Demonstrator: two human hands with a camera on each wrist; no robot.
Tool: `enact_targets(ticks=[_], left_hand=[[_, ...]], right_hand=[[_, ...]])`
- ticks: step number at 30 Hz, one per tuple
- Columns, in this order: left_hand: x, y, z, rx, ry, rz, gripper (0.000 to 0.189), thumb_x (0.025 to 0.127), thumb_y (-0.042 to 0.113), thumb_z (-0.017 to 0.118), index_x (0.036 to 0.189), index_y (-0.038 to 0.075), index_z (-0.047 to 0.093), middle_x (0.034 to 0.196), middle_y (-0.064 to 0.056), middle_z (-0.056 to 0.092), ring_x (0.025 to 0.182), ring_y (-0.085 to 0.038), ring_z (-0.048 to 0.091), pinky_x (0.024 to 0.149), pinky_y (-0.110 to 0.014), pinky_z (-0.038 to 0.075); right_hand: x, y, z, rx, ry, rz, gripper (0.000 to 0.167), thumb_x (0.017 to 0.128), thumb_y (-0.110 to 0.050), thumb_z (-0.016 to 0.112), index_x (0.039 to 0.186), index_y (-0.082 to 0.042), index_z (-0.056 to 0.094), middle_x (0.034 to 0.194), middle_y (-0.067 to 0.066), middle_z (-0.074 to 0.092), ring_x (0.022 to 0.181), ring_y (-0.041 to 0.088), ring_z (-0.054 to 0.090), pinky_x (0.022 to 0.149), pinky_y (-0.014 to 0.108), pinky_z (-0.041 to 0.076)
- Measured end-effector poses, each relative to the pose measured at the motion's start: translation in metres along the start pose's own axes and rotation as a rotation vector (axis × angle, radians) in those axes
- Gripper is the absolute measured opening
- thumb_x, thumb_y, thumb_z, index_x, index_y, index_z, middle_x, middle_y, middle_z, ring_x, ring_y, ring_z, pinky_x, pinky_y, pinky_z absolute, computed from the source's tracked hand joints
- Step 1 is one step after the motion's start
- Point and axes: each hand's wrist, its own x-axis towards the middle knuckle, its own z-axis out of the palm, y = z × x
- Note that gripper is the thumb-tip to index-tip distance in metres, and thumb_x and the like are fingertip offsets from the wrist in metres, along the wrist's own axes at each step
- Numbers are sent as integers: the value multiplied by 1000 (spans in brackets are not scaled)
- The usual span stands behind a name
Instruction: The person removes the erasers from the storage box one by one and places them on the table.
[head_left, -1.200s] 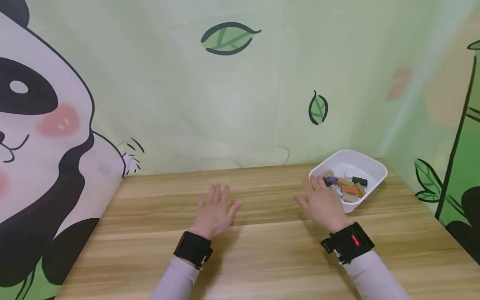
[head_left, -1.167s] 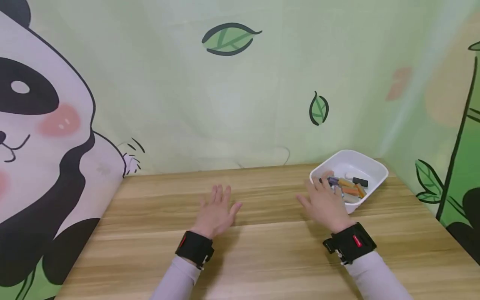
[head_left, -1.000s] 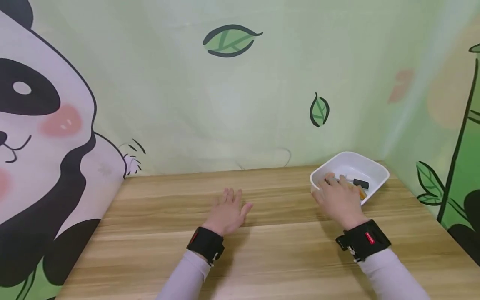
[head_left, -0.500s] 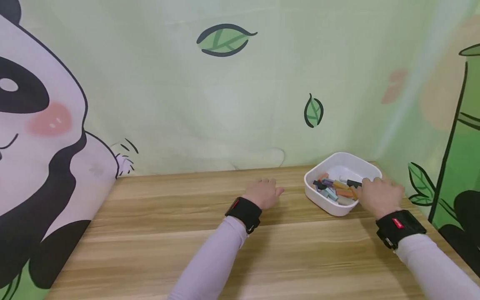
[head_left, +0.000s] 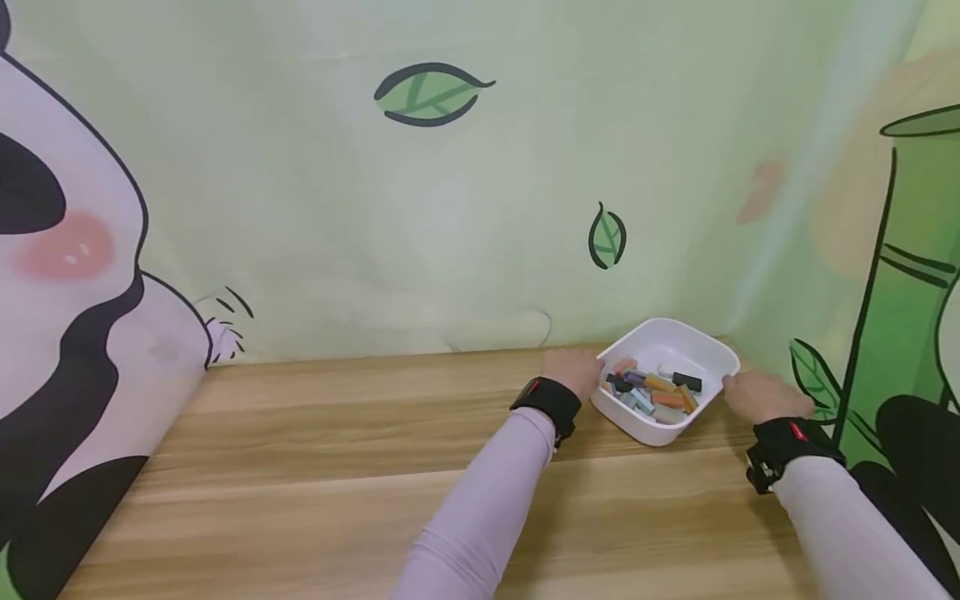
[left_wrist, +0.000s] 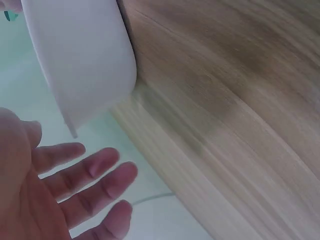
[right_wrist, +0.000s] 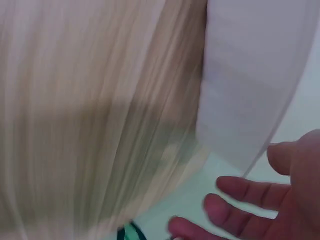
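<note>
A white plastic basin (head_left: 654, 432) stands on the wooden table near the back wall. It holds several small stick-like pieces (head_left: 666, 400) in orange, purple, grey, blue and black. At the basin's left corner is my left hand (head_left: 573, 371). The left wrist view has its loosely bent fingers (left_wrist: 95, 192) spread just beyond the rim, with room between them and the basin. On the opposite side, my right hand (head_left: 767, 395) has its thumb right at the rim. In the right wrist view its fingers (right_wrist: 245, 192) are loosely bent and apart below the rim's corner.
The wooden table (head_left: 337, 500) runs back to a pale green cloth wall (head_left: 337, 208) printed with leaves and a panda. A second printed wall (head_left: 915, 333) closes off the right side, close to my right hand. Black bands (head_left: 551, 406) wrap both wrists.
My right hand has moved from over the basin to its right side. My left hand has travelled right from the table's middle to the basin's left corner. The view has shifted right.
</note>
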Motion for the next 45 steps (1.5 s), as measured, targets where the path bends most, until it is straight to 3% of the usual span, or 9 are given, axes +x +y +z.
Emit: enact_targets(ticks=[6, 11, 14, 18, 21, 23, 30, 38, 45], left_hand=[[-6, -6, 2, -21, 9, 17, 29, 99, 40, 54, 91, 21, 74, 82, 8, 69, 76, -9, 65, 64, -33, 50], [-9, -12, -2, -82, -33, 37, 20, 98, 27, 57, 93, 17, 73, 83, 6, 69, 73, -9, 63, 63, -31, 50], [-11, -21, -5, -187, -119, 47, 15, 94, 27, 64, 93, 15, 73, 85, 5, 67, 73, -10, 59, 66, -29, 49], [-15, -37, -8, -483, -260, 74, 28, 96, 34, 62, 107, 10, 70, 85, 1, 60, 75, -14, 53, 68, -24, 42], [-20, -49, -9, -662, -382, 52, 28, 96, 23, 64, 118, 6, 64, 78, -2, 54, 69, -18, 51, 59, -23, 40], [-24, -55, -10, -697, -448, 24, 30, 90, 11, 69, 118, 3, 62, 72, -4, 52, 63, -20, 51, 51, -23, 39], [-45, -79, -23, -672, -541, -12, 25, 85, 11, 73, 102, -6, 66, 70, -11, 59, 51, -15, 49, 47, -22, 38], [-77, -115, -23, -619, -594, 28, 32, 88, 23, 69, 83, -8, 72, 72, -15, 69, 62, -20, 65, 54, -24, 46], [-88, -141, -26, -615, -610, -81, 38, 96, 27, 57, 86, -8, 69, 71, -13, 62, 61, -21, 58, 53, -25, 43]], right_hand=[[5, -17, 13, -48, 7, -11, 38, 101, -15, 35, 105, 14, 60, 102, 36, 61, 88, 48, 60, 73, 61, 45], [9, -34, 13, -66, 16, -24, 24, 95, -4, 43, 97, 11, 62, 91, 30, 62, 80, 40, 59, 68, 55, 47], [11, -45, 14, -84, 1, -29, 25, 95, -5, 43, 95, 11, 62, 85, 26, 60, 76, 38, 58, 63, 49, 48], [14, -57, 15, -89, -42, -78, 27, 96, -6, 41, 99, 11, 62, 89, 24, 60, 78, 36, 57, 68, 51, 48], [14, -65, 14, -82, -70, -154, 29, 97, -7, 39, 101, 11, 62, 92, 24, 61, 80, 35, 56, 70, 54, 48], [13, -71, 14, -90, -80, -210, 30, 99, -7, 39, 101, 11, 62, 91, 23, 60, 78, 34, 56, 68, 52, 49], [10, -93, 18, -122, -49, -377, 29, 99, -6, 41, 94, 10, 65, 83, 17, 60, 72, 30, 54, 67, 46, 47], [7, -127, 35, -167, -61, -511, 29, 101, -7, 42, 100, 10, 66, 91, 18, 65, 78, 28, 60, 77, 50, 50], [-13, -161, 45, -213, 27, -612, 28, 102, -8, 44, 92, 5, 67, 81, 13, 64, 73, 27, 60, 70, 46, 51]])
